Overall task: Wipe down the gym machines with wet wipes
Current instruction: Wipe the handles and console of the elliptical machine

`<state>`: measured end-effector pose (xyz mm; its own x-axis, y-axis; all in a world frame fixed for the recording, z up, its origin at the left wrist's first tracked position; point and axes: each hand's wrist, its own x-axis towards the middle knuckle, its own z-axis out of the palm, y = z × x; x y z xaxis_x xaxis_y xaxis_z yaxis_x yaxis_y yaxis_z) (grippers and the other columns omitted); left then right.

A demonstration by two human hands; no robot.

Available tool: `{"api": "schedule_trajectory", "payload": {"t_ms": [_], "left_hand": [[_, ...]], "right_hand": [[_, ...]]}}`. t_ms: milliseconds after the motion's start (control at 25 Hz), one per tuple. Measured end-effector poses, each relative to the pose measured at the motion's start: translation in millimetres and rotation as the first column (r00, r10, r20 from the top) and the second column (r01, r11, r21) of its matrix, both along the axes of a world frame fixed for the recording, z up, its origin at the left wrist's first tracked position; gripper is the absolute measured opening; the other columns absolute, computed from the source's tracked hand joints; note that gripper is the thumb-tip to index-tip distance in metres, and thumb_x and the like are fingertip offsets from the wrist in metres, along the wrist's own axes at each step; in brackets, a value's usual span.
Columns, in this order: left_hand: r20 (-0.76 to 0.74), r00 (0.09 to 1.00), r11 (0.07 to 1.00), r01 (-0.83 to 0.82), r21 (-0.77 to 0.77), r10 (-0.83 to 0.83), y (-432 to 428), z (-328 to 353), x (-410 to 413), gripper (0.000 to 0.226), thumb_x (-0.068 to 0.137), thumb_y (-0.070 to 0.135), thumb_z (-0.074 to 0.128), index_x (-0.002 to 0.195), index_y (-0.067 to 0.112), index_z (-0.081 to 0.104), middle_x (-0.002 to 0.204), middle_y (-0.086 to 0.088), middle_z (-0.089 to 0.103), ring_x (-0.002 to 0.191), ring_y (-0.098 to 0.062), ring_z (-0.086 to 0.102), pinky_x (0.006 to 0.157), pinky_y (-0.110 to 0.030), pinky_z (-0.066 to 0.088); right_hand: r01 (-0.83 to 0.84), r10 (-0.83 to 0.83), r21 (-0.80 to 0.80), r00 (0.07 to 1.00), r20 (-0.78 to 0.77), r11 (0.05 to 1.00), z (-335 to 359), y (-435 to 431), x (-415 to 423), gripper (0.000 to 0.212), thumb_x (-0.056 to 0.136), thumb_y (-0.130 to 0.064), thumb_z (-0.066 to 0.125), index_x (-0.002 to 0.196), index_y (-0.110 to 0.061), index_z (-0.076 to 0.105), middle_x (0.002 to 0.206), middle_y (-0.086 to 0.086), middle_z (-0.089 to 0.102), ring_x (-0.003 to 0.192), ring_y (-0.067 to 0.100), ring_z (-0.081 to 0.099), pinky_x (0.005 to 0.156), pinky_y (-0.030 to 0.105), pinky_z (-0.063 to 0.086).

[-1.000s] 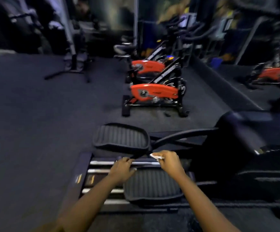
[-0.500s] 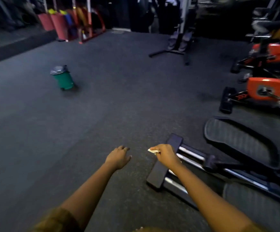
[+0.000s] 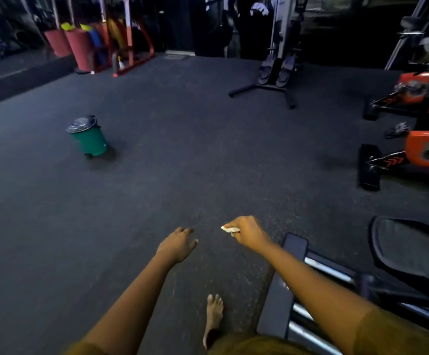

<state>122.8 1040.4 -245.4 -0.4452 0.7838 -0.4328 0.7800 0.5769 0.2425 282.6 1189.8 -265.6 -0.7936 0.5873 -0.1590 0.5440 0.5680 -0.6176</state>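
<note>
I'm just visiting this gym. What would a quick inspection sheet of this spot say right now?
Surface: dark rubber floor, speckled near the hands.
Job's things: white wipe pinched in the right hand; elliptical machine at right, neither hand touching it.
Clutter: green lidded bin standing alone on the floor.
Hands: left hand open, empty, over the floor; right hand gripping the wipe.
Cables: nothing seen.
Surroundings: orange exercise bikes at right, red rack far left, one bare foot below.
</note>
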Motion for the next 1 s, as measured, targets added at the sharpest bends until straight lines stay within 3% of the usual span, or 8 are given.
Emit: {"api": "schedule_trajectory", "payload": {"t_ms": [280,440,560,720,840,1000], "left_hand": [[0.043,0.979,0.980,0.198,0.008,-0.198,179.1,7.3,-98.3,0.053,0.101,0.041,0.036,0.147,0.015,0.031,0.150,-0.011,0.030,0.131,-0.028,0.040,0.105,-0.037,0.034],[0.071,0.920,0.920,0.389,-0.047,-0.386,301.9,-0.3,-117.8,0.053,0.101,0.041,0.037,0.146,0.013,0.033,0.149,-0.013,0.032,0.131,-0.029,0.040,0.106,-0.038,0.035],[0.080,0.844,0.846,0.533,-0.020,-0.530,399.0,-1.9,-116.8,0.052,0.101,0.040,0.038,0.144,0.011,0.035,0.147,-0.013,0.034,0.128,-0.030,0.043,0.104,-0.039,0.038],[0.012,0.684,0.684,0.729,-0.006,-0.729,548.7,-1.7,-108.6,0.053,0.101,0.040,0.036,0.145,0.012,0.032,0.150,-0.012,0.029,0.131,-0.030,0.038,0.104,-0.042,0.038],[-0.024,0.520,0.521,0.853,-0.030,-0.854,650.5,3.3,-87.6,0.053,0.102,0.040,0.035,0.147,0.012,0.030,0.150,-0.011,0.028,0.134,-0.030,0.035,0.105,-0.042,0.038],[-0.001,0.288,0.288,0.956,-0.047,-0.958,746.0,6.1,-27.1,0.051,0.102,0.038,0.036,0.147,0.015,0.031,0.146,-0.009,0.034,0.129,-0.029,0.040,0.102,-0.040,0.039]], "right_hand": [[0.258,-0.261,-0.053,0.964,-0.046,0.965,-7.1,140.7,-63.8,0.019,0.088,-0.011,0.058,0.088,-0.013,0.076,0.079,0.005,0.073,0.079,0.011,0.066,0.083,0.027,0.051],[0.463,-0.468,-0.081,0.881,-0.062,0.883,4.0,210.5,-57.8,0.023,0.087,-0.002,0.057,0.099,-0.012,0.074,0.084,0.008,0.073,0.076,0.007,0.063,0.071,0.009,0.044],[0.579,-0.578,-0.010,0.812,-0.081,0.815,1.7,268.0,-45.3,0.028,0.081,0.003,0.058,0.100,-0.012,0.074,0.098,0.008,0.072,0.089,0.019,0.066,0.077,0.020,0.046],[0.766,-0.751,0.027,0.637,-0.174,0.643,-1.8,358.0,-31.9,0.020,0.081,-0.010,0.065,0.099,-0.011,0.074,0.100,0.011,0.071,0.091,0.025,0.067,0.078,0.035,0.052],[0.875,-0.866,0.022,0.483,-0.127,0.484,8.2,417.5,-19.7,0.018,0.087,-0.020,0.063,0.097,-0.011,0.075,0.101,0.010,0.070,0.092,0.023,0.065,0.078,0.030,0.049],[0.970,-0.963,0.011,0.244,-0.114,0.244,21.4,465.5,16.7,0.020,0.086,-0.009,0.060,0.102,-0.008,0.073,0.106,0.011,0.070,0.098,0.025,0.065,0.082,0.030,0.049]]}}
